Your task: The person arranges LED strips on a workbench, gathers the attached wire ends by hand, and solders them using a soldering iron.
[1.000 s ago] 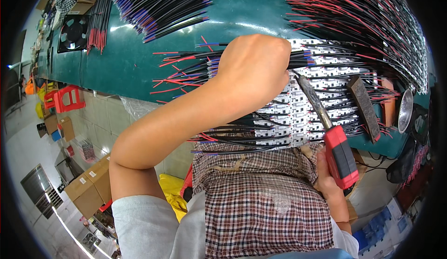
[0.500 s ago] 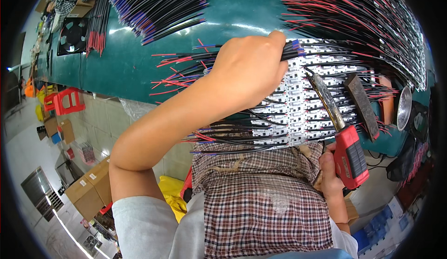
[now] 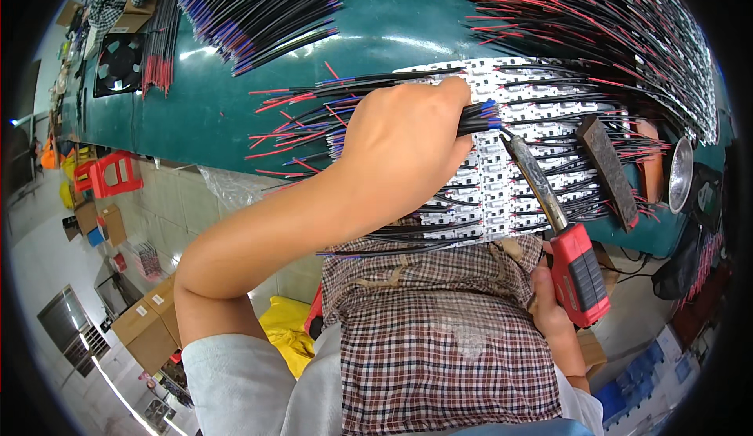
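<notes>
Black wires (image 3: 478,116) pinched in left hand (image 3: 404,150); right hand (image 3: 549,307) grips soldering iron (image 3: 561,236)

Bright, even overhead light glares white on the green table (image 3: 392,36); fisheye edges bend into a dark rim.

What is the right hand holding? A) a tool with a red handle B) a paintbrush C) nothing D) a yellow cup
A: the right hand is wrapped around the red-handled tool, whose dark metal tip reaches up to the wires pinched in the left hand over the white strips on the green table.
</notes>
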Available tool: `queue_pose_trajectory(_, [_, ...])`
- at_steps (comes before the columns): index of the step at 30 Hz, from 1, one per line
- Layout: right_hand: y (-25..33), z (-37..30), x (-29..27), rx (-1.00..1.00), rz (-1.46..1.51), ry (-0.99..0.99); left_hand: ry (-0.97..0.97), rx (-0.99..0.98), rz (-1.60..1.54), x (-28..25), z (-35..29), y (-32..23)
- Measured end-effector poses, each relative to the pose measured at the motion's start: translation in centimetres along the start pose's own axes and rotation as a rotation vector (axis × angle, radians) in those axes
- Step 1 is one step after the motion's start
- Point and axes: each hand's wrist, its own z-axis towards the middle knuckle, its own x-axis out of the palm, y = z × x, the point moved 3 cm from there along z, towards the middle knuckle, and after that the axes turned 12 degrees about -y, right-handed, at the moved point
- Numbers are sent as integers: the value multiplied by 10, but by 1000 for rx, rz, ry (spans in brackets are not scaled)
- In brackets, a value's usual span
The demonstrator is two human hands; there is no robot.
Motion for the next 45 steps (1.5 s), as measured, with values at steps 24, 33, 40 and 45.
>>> queue_pose_trajectory(24, [30,25,12,-280,-82,61,48,39,66,10,9,-2])
queue_pose_trajectory(33, [37,26,12,-300,-104,68,75,29,85,11,10,-4])
queue_pose_trajectory(40, [21,15,7,-226,-86,27,80,29,88,11,12,-5])
queue_pose_trajectory(45, [32,22,8,-370,-96,13,111,27,109,12,13,-3])
